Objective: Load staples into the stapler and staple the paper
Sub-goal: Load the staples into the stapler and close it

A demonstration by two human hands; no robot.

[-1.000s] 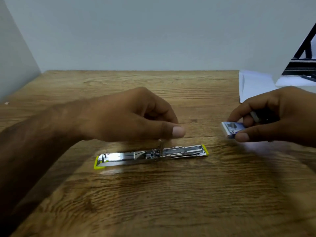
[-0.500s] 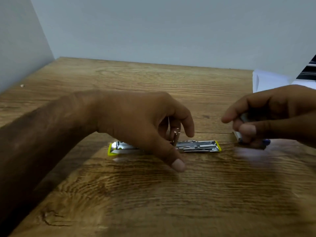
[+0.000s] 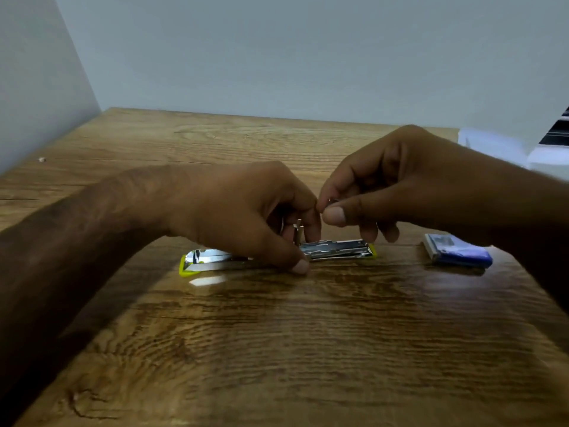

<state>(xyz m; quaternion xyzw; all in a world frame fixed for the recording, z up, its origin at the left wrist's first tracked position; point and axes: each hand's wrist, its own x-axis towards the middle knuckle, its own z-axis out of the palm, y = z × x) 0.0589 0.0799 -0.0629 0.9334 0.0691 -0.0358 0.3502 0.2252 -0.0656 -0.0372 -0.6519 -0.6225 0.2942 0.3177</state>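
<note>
The stapler lies opened flat on the wooden table, chrome with yellow-green ends. My left hand rests over its middle, thumb on the table in front, fingers around the upright metal pusher at the hinge. My right hand hovers just above the stapler's open channel, pinching a small strip of staples between thumb and forefinger. The blue staple box lies on the table to the right. White paper shows at the far right edge.
Grey walls close the table at the back and left. A tiny white speck lies near the left wall. A dark striped object sits beyond the paper at the far right.
My right hand set the staple box down on the table and moved left over the stapler, now pinching staples. My left hand stayed on the stapler's middle.
</note>
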